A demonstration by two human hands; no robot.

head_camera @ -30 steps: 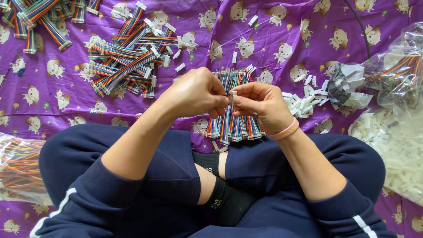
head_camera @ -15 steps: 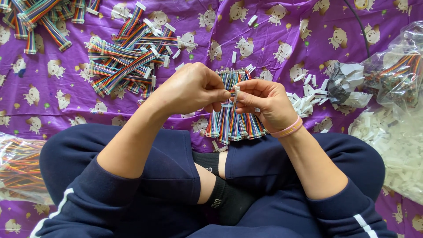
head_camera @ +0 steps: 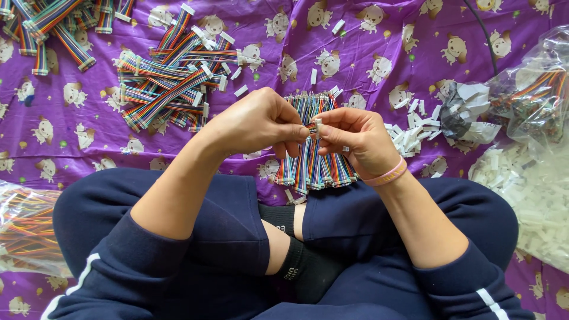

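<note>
I sit cross-legged on a purple patterned cloth (head_camera: 355, 47). My left hand (head_camera: 255, 121) and my right hand (head_camera: 355, 136) meet in front of me, fingertips touching. Between them they pinch a small white connector (head_camera: 318, 125) and the end of a rainbow ribbon cable. Just behind and under the hands lies a fanned bundle of rainbow ribbon cables (head_camera: 314, 169) resting by my shins. A pink band circles my right wrist.
A heap of finished rainbow cables with white ends (head_camera: 172, 77) lies at upper left, more at the top-left corner. Loose white connectors (head_camera: 409, 133) are scattered to the right. Clear plastic bags of cables and connectors (head_camera: 533, 101) sit at right, another bag (head_camera: 24, 231) at left.
Both hands have stayed together over the bundle; the fingers have shifted slightly around the connector and cable end.
</note>
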